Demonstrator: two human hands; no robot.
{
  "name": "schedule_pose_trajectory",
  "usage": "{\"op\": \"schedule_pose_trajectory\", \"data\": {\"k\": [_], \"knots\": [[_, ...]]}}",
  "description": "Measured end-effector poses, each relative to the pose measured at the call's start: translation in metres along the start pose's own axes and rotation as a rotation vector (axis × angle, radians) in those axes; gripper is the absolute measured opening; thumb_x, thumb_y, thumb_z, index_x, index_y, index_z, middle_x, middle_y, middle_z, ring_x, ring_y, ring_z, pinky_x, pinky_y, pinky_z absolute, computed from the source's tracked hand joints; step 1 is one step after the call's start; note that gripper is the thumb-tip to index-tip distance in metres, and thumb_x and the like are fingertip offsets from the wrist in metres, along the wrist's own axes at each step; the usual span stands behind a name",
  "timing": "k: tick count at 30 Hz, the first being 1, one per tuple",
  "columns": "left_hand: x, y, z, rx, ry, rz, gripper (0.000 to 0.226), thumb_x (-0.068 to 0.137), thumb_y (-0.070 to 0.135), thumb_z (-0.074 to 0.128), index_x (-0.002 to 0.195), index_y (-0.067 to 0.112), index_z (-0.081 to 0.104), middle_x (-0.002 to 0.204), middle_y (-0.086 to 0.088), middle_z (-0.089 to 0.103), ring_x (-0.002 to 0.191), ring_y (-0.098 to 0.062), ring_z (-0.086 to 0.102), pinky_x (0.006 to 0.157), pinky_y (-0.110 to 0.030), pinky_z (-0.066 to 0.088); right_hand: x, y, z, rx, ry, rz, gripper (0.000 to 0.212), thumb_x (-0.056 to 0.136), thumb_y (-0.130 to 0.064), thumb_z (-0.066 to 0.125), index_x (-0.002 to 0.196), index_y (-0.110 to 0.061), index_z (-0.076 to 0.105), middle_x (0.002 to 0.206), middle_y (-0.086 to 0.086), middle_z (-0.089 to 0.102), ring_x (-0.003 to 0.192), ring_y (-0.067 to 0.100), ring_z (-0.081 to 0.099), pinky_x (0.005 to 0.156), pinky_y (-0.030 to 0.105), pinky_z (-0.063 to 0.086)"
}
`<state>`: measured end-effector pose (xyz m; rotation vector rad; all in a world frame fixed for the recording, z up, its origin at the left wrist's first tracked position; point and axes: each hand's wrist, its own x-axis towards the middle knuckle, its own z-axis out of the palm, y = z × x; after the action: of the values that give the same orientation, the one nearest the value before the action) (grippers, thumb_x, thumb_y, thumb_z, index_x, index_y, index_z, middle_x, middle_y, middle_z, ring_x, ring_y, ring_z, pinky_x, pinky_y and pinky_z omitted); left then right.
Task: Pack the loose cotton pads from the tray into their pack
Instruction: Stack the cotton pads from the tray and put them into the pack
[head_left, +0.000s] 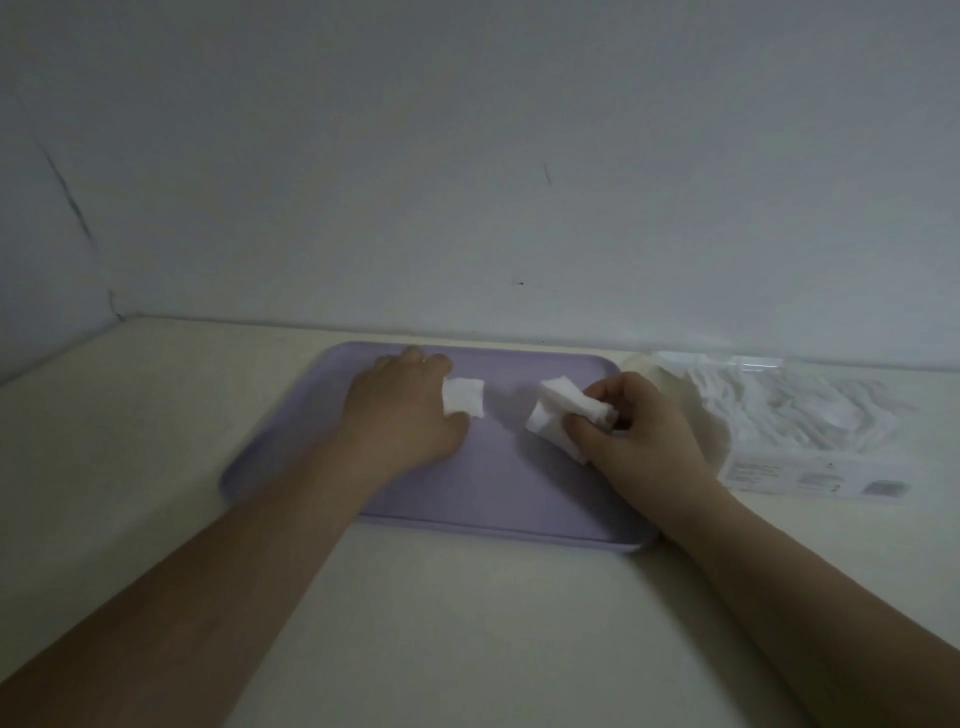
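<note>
Right hand (641, 434) clutches pad stack (557, 408); left hand (402, 415) seemingly pinches single pad (464, 397), over tray (519, 486).

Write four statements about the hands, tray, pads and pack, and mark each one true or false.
1. The right hand grips a bunch of pads. True.
2. The tray is green. False: it is lavender.
3. The pack lies left of the tray. False: it lies to the tray's right, on the table.
4. The left hand holds a single pad over the tray. True.
</note>
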<state>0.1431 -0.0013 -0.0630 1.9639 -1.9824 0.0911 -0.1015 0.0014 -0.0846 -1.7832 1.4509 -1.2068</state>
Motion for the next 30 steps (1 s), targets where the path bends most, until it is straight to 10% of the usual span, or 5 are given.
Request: {"op": "schedule_pose_trajectory", "data": {"k": [14, 18, 21, 26, 30], "knots": [[-0.001, 0.006, -0.006, -0.454, -0.109, 0.206, 0.044, 0.075, 0.020, 0.060, 0.116, 0.023, 0.072, 0.118, 0.013, 0.070, 0.110, -0.005, 0.064, 0.095, -0.021, 0.049, -0.001, 0.002, 0.000, 0.021, -0.005, 0.024, 0.015, 0.086, -0.021, 0.076, 0.092, -0.024, 0.063, 0.080, -0.003, 0.071, 0.075, 0.014, 0.068, 0.068, 0.026, 0.051], [0.007, 0.004, -0.007, -0.377, 0.095, 0.268, 0.017, 0.090, 0.017, 0.061, 0.096, 0.019, 0.077, 0.100, 0.001, 0.071, 0.097, -0.020, 0.067, 0.086, -0.037, 0.052, 0.000, 0.002, 0.000, 0.024, 0.005, 0.034, 0.014, 0.086, -0.022, 0.076, 0.092, -0.024, 0.063, 0.079, -0.005, 0.070, 0.072, 0.009, 0.066, 0.065, 0.021, 0.049], [0.008, 0.012, -0.017, -0.581, 0.254, 0.229, 0.017, 0.093, 0.022, 0.067, 0.102, 0.027, 0.080, 0.103, 0.005, 0.070, 0.096, -0.009, 0.065, 0.087, -0.023, 0.051, -0.001, 0.002, 0.000, 0.050, 0.020, 0.054, 0.014, 0.088, -0.024, 0.075, 0.093, -0.026, 0.063, 0.081, -0.005, 0.071, 0.071, 0.006, 0.065, 0.063, 0.019, 0.048], [-0.007, 0.039, -0.019, -1.241, -0.100, 0.017, 0.006, 0.095, 0.010, 0.070, 0.094, 0.013, 0.075, 0.075, -0.002, 0.072, 0.061, -0.016, 0.057, 0.054, -0.023, 0.045, 0.000, 0.001, -0.002, 0.271, 0.032, 0.092, 0.012, 0.088, -0.019, 0.079, 0.096, -0.018, 0.069, 0.080, -0.002, 0.077, 0.067, 0.001, 0.068, 0.062, 0.016, 0.052], [-0.013, 0.045, -0.006, -1.346, -0.240, -0.047, 0.009, 0.093, 0.003, 0.070, 0.101, 0.007, 0.070, 0.089, -0.015, 0.075, 0.072, -0.023, 0.070, 0.066, -0.039, 0.061, 0.000, 0.000, -0.002, 0.424, -0.028, 0.065, 0.012, 0.088, -0.010, 0.078, 0.099, -0.007, 0.074, 0.088, 0.012, 0.079, 0.075, 0.012, 0.071, 0.070, 0.027, 0.057]]}}
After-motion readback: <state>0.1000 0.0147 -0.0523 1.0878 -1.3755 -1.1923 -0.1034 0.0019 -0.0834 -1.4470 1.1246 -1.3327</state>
